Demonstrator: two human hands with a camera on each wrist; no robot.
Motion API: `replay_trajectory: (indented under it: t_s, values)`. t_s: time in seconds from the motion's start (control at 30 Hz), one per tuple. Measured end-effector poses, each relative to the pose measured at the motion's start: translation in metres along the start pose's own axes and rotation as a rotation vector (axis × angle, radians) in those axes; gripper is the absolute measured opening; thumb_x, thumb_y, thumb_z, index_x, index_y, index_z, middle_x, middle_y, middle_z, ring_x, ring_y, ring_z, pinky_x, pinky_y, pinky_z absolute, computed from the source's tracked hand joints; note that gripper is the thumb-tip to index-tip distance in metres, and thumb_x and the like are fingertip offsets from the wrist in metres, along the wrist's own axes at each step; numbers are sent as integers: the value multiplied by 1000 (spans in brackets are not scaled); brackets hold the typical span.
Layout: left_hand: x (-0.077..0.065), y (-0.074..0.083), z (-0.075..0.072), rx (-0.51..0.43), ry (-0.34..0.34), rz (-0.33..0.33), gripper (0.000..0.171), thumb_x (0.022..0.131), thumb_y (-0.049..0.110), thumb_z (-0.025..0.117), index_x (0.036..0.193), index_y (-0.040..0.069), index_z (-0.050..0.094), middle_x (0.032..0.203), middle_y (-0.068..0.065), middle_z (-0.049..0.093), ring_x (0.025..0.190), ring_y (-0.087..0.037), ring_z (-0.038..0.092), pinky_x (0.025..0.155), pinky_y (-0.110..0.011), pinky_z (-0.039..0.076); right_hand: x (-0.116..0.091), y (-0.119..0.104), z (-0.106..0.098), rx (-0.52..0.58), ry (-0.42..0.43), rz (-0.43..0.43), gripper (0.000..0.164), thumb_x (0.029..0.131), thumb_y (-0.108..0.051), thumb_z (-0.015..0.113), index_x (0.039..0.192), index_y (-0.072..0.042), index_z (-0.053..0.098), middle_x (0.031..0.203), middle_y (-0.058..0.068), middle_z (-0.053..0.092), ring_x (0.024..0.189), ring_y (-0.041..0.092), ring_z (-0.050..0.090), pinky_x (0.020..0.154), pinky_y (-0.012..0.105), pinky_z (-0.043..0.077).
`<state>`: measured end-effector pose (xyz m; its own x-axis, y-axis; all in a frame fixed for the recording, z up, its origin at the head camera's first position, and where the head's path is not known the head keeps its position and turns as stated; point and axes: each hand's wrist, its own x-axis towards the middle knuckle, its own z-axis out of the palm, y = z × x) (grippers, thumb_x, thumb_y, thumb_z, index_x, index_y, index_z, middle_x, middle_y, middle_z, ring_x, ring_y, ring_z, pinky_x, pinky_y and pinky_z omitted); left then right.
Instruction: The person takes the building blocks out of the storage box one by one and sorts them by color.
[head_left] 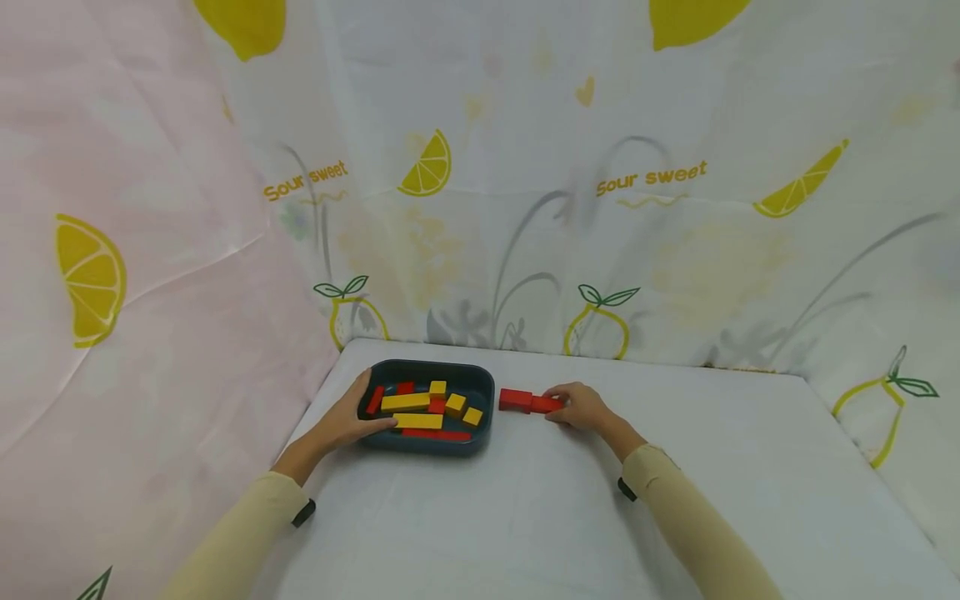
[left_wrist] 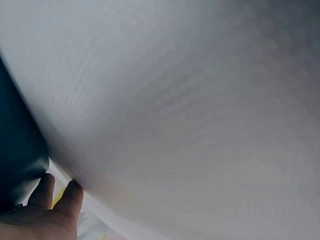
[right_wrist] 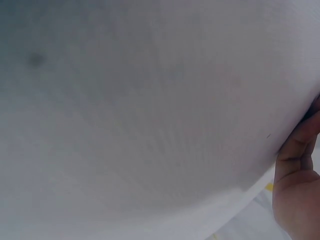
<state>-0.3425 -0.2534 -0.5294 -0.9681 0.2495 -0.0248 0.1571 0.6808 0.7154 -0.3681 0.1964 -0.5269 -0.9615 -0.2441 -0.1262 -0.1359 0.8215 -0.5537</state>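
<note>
A dark blue tray (head_left: 480, 446) holds several yellow and red wooden blocks. My left hand (head_left: 347, 419) grips its near left corner, with the fingers along the left side and the thumb over the front rim, close to a long yellow block (head_left: 418, 421). In the left wrist view, two fingertips show beside the tray's dark wall (left_wrist: 20, 145). To the right of the tray, my right hand (head_left: 583, 408) pinches a red block (head_left: 543, 404) on the table. That block's left end meets a thicker red block (head_left: 515, 400). The right wrist view shows bent fingers (right_wrist: 295, 145), not the block.
A white cloth covers the table (head_left: 480, 525). Behind it hangs a pale curtain (head_left: 487, 250) with lemon prints, and another stretch (head_left: 172, 350) closes off the left side. The tray stands near the table's far left corner.
</note>
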Motion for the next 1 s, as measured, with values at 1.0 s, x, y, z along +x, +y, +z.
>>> replay_trajectory:
  t_s: [1.0]
  values:
    - [-1,1,1,-7,5,13,118,80,52,77,160,12,1,163,-18,15,139,-38,31,116,-63,26,3,3,4,-28,6,-33,41,85,-23,78,124,-15,69,112,9,67,103,24,56,94,50,50]
